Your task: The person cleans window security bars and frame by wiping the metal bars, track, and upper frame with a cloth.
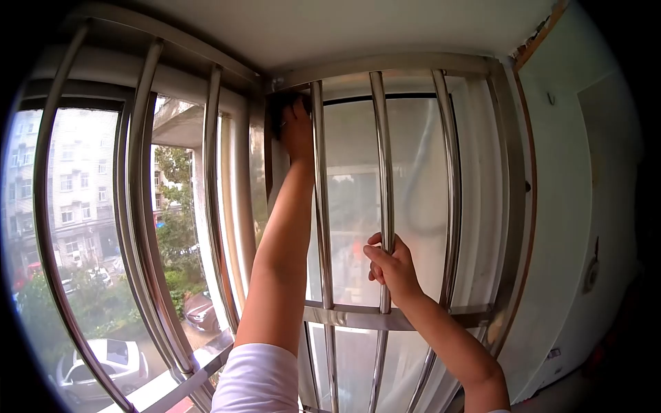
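Observation:
My left hand (297,131) reaches high between the window bars, into the upper corner by the frame. Its fingers point upward and bend over something dark and soft-looking (278,109), which is mostly hidden, so I cannot make out its kind. Lower and to the right, my right hand (396,268) is closed around a vertical metal bar (382,172) of the window guard, above the crossbar (406,319). Behind these bars stands a pale, hazy glass pane (354,241).
More metal bars (141,206) run along the left side, with a building (76,179), trees (175,234) and a parked car (103,365) outside below. A pale wall (564,186) borders the guard on the right. The ceiling (385,27) is close overhead.

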Demonstrator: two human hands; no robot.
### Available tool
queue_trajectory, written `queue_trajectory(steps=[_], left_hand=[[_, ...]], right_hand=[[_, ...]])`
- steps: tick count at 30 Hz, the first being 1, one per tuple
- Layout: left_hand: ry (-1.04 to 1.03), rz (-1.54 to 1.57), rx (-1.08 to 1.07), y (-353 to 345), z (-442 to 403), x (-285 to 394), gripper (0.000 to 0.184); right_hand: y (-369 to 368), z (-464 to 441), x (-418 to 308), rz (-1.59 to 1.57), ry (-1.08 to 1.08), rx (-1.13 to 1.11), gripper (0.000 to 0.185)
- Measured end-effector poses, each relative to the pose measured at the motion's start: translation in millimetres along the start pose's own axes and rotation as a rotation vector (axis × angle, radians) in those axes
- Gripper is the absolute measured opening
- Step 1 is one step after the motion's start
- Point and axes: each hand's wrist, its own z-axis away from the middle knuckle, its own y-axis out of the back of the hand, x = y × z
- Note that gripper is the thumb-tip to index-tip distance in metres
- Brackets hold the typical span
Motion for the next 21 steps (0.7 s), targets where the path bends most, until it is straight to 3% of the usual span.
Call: queue_trajectory(steps=[2,4,6,10,12,18,19,21], left_hand=[[0.062,0.016,0.060,-12.5,-1.6,10.9,0.033],[-0.029,0.007,0.154,-4.0,-3.5,14.2,0.030],[-0.079,0.040,0.114,0.2,-3.1,8.8,0.026],[-0.004,0.815,-0.084,-0.9,5.3,9.4,0.024],[-0.507,0.078,0.102,0.7,7.2,13.0,0.031],[-0.496,0.052,-0.196,1.9,-2.7,-18.3,0.034],[-0.112,0.395,-0.299,-1.0,-4.2,-18.3,0.034],[0.251,0.353,-0.348,9.3,2.3,-6.7,0.030]], right_hand=[[3.7,0.4,-2.3,0.000,0.016,0.013,0.022],[0.8,1.3,-3.7,0.002,-0.014,0.025,0.021],[0.9,0.1,-0.9,-0.008,-0.011,0.032,0.021],[0.2,-0.6,-1.8,0.002,-0.003,0.035,0.019],[-0.4,-1.1,-0.7,-0.001,-0.007,0.033,0.019],[1.2,-1.0,-0.9,-0.003,0.003,0.025,0.018],[0.7,-0.5,0.0,-0.012,-0.001,0.021,0.018],[2.5,-0.7,-0.1,-0.019,0.015,0.005,0.018]])
